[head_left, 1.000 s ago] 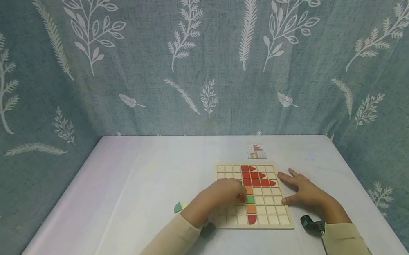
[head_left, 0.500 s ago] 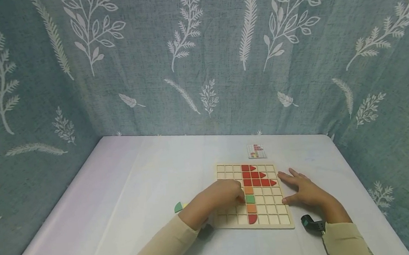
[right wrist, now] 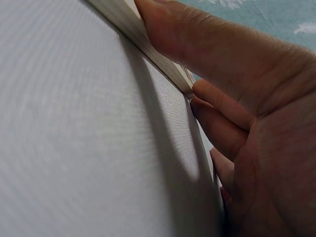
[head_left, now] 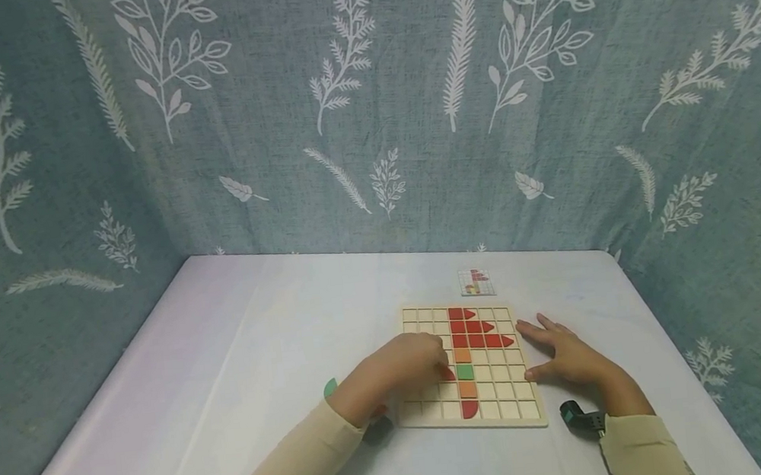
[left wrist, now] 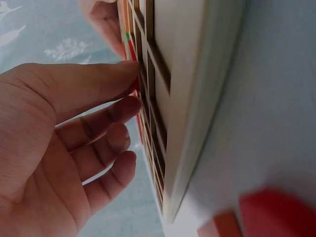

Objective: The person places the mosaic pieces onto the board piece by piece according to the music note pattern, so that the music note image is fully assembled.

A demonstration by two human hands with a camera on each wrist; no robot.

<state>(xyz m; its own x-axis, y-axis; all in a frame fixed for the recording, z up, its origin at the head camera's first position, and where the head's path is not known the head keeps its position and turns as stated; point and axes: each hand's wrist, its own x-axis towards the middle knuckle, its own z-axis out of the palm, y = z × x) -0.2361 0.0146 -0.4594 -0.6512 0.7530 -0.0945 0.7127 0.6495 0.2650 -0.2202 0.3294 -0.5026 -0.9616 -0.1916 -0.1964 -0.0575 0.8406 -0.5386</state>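
A wooden grid board [head_left: 507, 411] lies on the white table. My left hand [head_left: 411, 361] is over its left half, thumb and index finger pinching a small red tile [head_left: 448, 374] against the board, beside a green square tile [head_left: 465, 372]. The left wrist view shows the thumb tip [left wrist: 129, 71] at that red tile, the other fingers loosely bent; its full shape is hidden. On the board's right edge rests my right hand [head_left: 560, 354], fingers spread. Rows of red tiles [head_left: 478, 340], orange squares [head_left: 467, 389] and a red quarter-round tile [head_left: 470, 408] sit in the grid.
Behind the board lies a small pattern card [head_left: 476, 282]. Loose pieces, among them a green tile [head_left: 330, 387] and a red piece [left wrist: 279, 215], lie left of the board, partly hidden by the left arm. A dark wrist device [head_left: 580, 415] is near the right forearm.
My left hand has shifted slightly left, and more of the red tile beside the green square shows. My right hand stays at the board's edge.
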